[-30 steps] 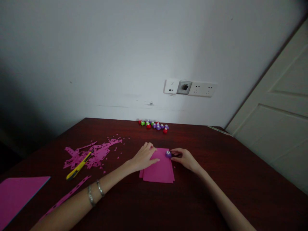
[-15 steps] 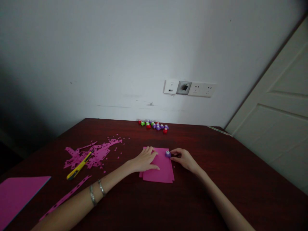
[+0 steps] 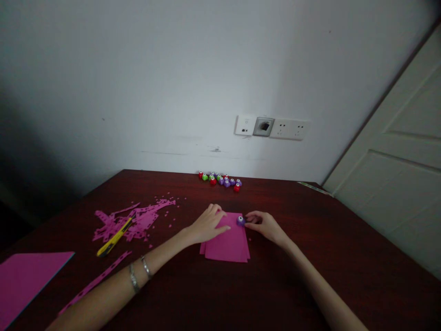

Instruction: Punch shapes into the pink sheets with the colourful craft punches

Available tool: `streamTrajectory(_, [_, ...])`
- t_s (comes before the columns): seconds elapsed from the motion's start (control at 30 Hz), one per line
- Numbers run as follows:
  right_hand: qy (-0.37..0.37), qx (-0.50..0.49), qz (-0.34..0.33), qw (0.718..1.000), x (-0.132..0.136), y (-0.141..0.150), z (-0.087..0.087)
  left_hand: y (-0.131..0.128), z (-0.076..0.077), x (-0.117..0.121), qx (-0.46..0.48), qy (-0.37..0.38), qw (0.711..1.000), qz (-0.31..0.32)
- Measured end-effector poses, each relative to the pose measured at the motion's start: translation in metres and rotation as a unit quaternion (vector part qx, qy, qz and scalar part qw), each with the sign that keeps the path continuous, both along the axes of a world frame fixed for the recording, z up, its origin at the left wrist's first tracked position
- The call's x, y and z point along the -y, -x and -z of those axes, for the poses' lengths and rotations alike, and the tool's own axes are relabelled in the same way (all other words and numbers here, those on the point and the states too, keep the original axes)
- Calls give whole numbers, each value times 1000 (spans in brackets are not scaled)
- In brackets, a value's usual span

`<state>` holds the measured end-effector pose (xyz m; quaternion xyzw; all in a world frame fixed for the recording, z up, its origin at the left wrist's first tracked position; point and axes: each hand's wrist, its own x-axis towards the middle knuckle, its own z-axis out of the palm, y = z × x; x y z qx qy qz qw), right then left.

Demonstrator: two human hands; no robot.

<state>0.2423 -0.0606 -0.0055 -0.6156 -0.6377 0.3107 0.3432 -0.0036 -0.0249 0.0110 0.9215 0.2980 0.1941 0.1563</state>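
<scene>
A small stack of pink paper sheets (image 3: 229, 246) lies in the middle of a dark red wooden table (image 3: 310, 257). My left hand (image 3: 208, 224) rests flat on the stack's far left corner, fingers stretched out. A small purple paper punch (image 3: 240, 221) sits on the stack's far right edge. My right hand (image 3: 263, 225) closes its fingers on that punch from the right.
Several small red, green and purple punches (image 3: 220, 179) stand by the wall. Pink paper scraps (image 3: 134, 219) and a yellow utility knife (image 3: 113, 237) lie at left. A long punched strip (image 3: 94, 281) and a large pink sheet (image 3: 24, 278) lie near left. A door (image 3: 403, 161) stands at right.
My left hand has shifted slightly on the pink stack, its fingers now nearer the far corner. My right hand stays on the purple punch.
</scene>
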Motion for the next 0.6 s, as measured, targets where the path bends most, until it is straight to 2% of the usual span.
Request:
streamTrajectory(0.07, [32, -8, 26, 999, -4, -3, -5, -3, -5, -7, 39, 25, 999, -19])
streamTrajectory(0.17, [100, -22, 38, 994, -11, -4, -14, -12, -8, -23, 67, 144, 986, -49])
streamTrajectory(0.27, [162, -32, 11, 986, -18, 0, -20, -24, -10, -39, 64, 308, 948, -58])
streamTrajectory(0.33, [197, -31, -10, 980, -22, 3, -23, -32, -12, -47, 57, 380, 921, -61])
streamTrajectory(0.43, [236, -20, -24, 971, -27, 7, -24, -42, -14, -53, 49, 425, 902, -55])
streamTrajectory(0.6, [270, -5, -36, 962, -31, 7, -23, -54, -15, -56, 11, 433, 901, -25])
